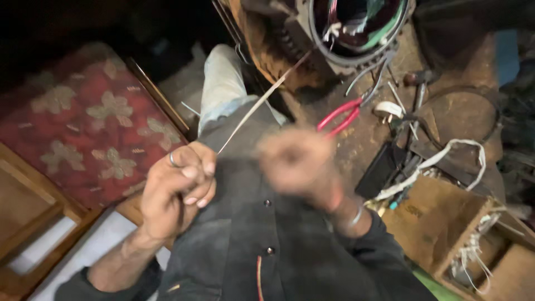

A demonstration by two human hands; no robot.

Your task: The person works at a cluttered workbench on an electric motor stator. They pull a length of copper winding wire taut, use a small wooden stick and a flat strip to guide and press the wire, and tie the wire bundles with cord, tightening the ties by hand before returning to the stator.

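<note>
Pinching a thin, pale, stiff strip point(262, 97) between thumb and curled fingers, the left hand point(175, 187) sits low in the near middle of the scene, above a dark buttoned shirt point(245, 245). A silver ring point(172, 159) shows on one finger of this hand. Its fingers are drawn together on the lower end of the strip, which rises from the grip on a slant up and to the right, toward the far middle.

Just to the right, at about the same nearness, the right hand point(295, 159) is closed into a loose fist, but it is badly blurred, so whether it grips the strip or anything else cannot be told. A metal bangle point(355, 216) circles its wrist.

Further out, on the left, lies a red cushion with pale flower patterns point(83, 117), set on a wooden frame point(33, 223). A knee in light blue denim point(223, 83) points away beyond the hands. To the right, on a dirty brown work surface point(368, 134), lie red-handled pliers point(341, 116), with a white cord point(446, 153) and a brown cardboard box point(440, 223) nearer on the right.

Farthest off, at the top middle, stands a round motor housing of rusty grey metal point(334, 39), with coloured windings visible inside its open ring. The upper end of the strip reaches the edge of that housing.
</note>
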